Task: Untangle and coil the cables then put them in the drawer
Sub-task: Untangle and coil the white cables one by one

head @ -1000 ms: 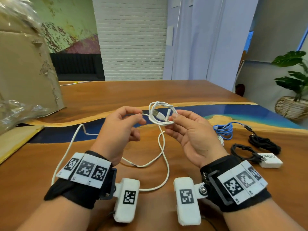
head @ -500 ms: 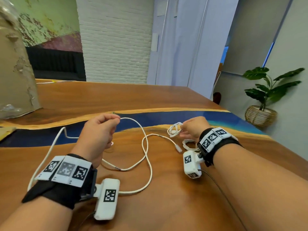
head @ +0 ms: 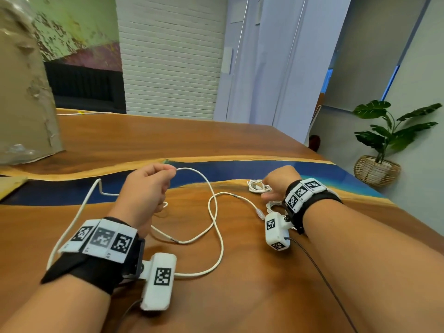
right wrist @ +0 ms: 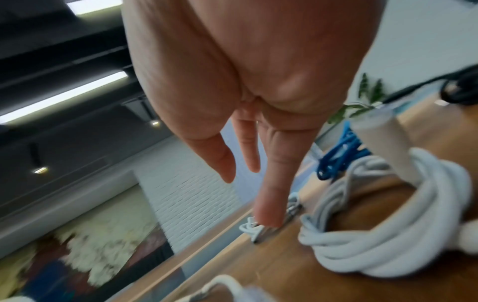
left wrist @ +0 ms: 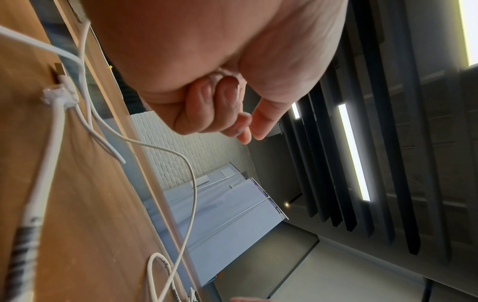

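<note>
Pinching the long white cable (head: 222, 248) between thumb and forefinger of the left hand (head: 144, 188), with the other fingers curling into the palm, as seen from the left wrist (left wrist: 220, 81). Holding this pinch a little above the table (head: 264, 296), about halfway between its left and right edges, over the blue strip. Letting the cable hang from the pinch in a wide arc to the right, crossing over itself once and lying in loose loops on the wood toward the near edge, with one plug ending just beside the right wrist. Letting the other part run along the left side of the table, past the left wrist.

Reaching with the right hand (head: 280, 182) toward the right edge of the table, fingers straight and slightly apart, gripping nothing. Touching with one fingertip (right wrist: 267, 212) the small white coil (head: 258, 186), lying flat at the border of the blue strip, near the right edge. Keeping the wrist over a thicker white coil (right wrist: 375, 235), resting on the wood just beside the small one. Showing behind it, closer to the right edge, a blue cable (right wrist: 336, 155) in a bundle and, further away, a black cable (right wrist: 460, 90), too blurred for detail.

Showing also a cardboard box (head: 21, 92) at the far left corner, and a plant (head: 394, 131) in a woven basket on the floor beyond the right edge.
</note>
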A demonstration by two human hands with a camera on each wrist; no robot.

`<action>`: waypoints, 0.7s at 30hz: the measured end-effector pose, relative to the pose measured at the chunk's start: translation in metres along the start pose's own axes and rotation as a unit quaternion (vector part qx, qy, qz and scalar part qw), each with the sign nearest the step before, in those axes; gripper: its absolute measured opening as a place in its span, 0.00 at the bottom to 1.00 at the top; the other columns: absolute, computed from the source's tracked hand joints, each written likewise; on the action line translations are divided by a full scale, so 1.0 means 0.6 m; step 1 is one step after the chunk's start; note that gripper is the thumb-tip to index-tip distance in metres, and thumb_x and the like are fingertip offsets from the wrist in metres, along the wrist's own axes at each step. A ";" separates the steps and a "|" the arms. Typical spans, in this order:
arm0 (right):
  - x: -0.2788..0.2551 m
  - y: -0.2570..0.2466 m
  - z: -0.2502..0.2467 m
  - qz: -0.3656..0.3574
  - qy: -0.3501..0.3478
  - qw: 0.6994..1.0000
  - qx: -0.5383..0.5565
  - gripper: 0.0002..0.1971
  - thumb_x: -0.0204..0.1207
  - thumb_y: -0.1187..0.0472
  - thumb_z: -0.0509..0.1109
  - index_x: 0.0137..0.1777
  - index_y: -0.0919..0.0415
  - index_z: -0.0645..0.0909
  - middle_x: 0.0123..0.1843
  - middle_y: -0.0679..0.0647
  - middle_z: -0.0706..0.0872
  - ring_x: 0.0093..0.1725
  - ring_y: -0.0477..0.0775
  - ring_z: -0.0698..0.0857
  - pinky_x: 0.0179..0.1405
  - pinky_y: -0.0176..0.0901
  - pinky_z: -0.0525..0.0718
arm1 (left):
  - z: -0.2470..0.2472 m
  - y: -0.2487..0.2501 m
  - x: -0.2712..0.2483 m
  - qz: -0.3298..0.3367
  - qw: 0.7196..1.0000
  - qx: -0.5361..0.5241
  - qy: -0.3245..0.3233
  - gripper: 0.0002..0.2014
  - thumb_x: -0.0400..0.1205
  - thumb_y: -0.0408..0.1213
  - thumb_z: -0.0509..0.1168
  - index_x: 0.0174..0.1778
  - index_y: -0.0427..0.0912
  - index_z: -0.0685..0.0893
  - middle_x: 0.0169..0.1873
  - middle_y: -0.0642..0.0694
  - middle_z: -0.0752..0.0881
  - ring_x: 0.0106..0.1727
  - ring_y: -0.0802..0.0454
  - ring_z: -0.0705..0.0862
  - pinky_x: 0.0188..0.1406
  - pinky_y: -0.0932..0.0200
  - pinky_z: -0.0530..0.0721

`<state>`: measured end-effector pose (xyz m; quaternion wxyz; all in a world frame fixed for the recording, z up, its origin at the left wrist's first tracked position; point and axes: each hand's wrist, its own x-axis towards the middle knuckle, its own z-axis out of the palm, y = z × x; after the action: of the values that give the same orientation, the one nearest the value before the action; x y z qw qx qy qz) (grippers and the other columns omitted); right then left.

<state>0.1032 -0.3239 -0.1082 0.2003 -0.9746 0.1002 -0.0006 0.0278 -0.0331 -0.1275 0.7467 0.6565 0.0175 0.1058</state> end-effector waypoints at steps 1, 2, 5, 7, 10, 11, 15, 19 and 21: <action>-0.003 -0.010 -0.002 0.001 0.018 0.999 0.028 0.17 0.81 0.47 0.70 0.62 0.57 0.88 0.52 0.56 0.93 0.50 0.59 0.93 0.46 0.49 0.92 | 0.001 0.000 -0.001 0.000 1.000 0.002 -0.001 0.06 0.87 0.38 0.66 0.52 0.43 0.88 0.27 0.49 0.74 0.19 0.57 0.64 0.15 0.63 0.63; -0.004 -0.021 0.000 -0.024 0.026 0.999 0.000 0.14 0.80 0.55 0.72 0.62 0.59 0.89 0.51 0.59 0.94 0.48 0.61 0.94 0.46 0.53 0.94 | 0.001 0.000 -0.001 0.000 1.000 0.003 -0.003 0.06 0.87 0.38 0.66 0.51 0.43 0.87 0.27 0.49 0.74 0.19 0.57 0.64 0.15 0.63 0.63; -0.019 -0.050 0.020 -0.083 0.015 0.992 -0.093 0.16 0.78 0.60 0.74 0.64 0.64 0.89 0.59 0.62 0.93 0.55 0.63 0.92 0.57 0.57 0.92 | 0.006 0.002 -0.005 -0.001 1.000 0.018 -0.013 0.06 0.87 0.37 0.66 0.50 0.43 0.87 0.29 0.48 0.74 0.20 0.57 0.64 0.16 0.63 0.62; -0.032 -0.065 0.039 -0.082 -0.033 0.988 -0.125 0.21 0.77 0.56 0.77 0.69 0.63 0.85 0.64 0.60 0.90 0.62 0.62 0.89 0.62 0.56 0.89 | 0.009 0.003 -0.009 -0.007 0.999 0.022 -0.025 0.06 0.87 0.37 0.67 0.49 0.42 0.88 0.30 0.47 0.74 0.19 0.57 0.63 0.16 0.63 0.61; -0.049 -0.077 0.045 -0.089 -0.058 0.982 -0.158 0.22 0.80 0.64 0.72 0.75 0.60 0.79 0.69 0.60 0.87 0.66 0.63 0.87 0.64 0.54 0.88 | 0.015 0.002 -0.014 -0.023 0.998 0.020 -0.053 0.06 0.86 0.37 0.67 0.50 0.40 0.88 0.31 0.46 0.75 0.19 0.57 0.62 0.17 0.63 0.60; -0.054 -0.078 0.043 -0.095 -0.057 0.983 -0.147 0.22 0.81 0.67 0.69 0.76 0.59 0.78 0.70 0.60 0.85 0.67 0.62 0.86 0.64 0.53 0.87 | 0.016 0.001 -0.015 -0.029 0.998 0.020 -0.061 0.06 0.86 0.37 0.68 0.50 0.39 0.88 0.31 0.46 0.75 0.19 0.57 0.63 0.18 0.62 0.60; -0.069 -0.083 0.029 -0.107 -0.086 0.991 -0.001 0.20 0.80 0.70 0.71 0.69 0.52 0.83 0.51 0.53 0.90 0.51 0.57 0.89 0.46 0.47 0.91 | 0.020 -0.002 -0.016 -0.036 0.997 0.023 -0.060 0.04 0.85 0.35 0.69 0.47 0.39 0.88 0.35 0.44 0.80 0.31 0.51 0.77 0.30 0.59 0.74; -0.098 -0.094 0.019 -0.123 -0.122 0.938 0.299 0.14 0.80 0.75 0.71 0.59 0.59 0.89 0.41 0.58 0.89 0.38 0.54 0.84 0.34 0.46 0.86 | 0.019 -0.006 -0.014 -0.053 0.997 0.036 -0.030 0.12 0.80 0.39 0.74 0.59 0.50 0.86 0.57 0.46 0.88 0.58 0.49 0.85 0.53 0.50 0.81; -0.113 -0.101 0.022 -0.162 -0.124 0.911 0.358 0.14 0.80 0.74 0.72 0.59 0.58 0.90 0.40 0.57 0.89 0.37 0.52 0.83 0.31 0.44 0.81 | 0.020 -0.003 -0.016 -0.060 0.997 0.035 -0.029 0.18 0.80 0.40 0.74 0.66 0.54 0.83 0.61 0.45 0.87 0.61 0.48 0.85 0.54 0.48 0.81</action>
<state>0.0488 -0.2512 -0.0940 0.5439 -0.8325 -0.0920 0.0519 0.0209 -0.0470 -0.1288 0.7287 0.6825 0.0388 0.0409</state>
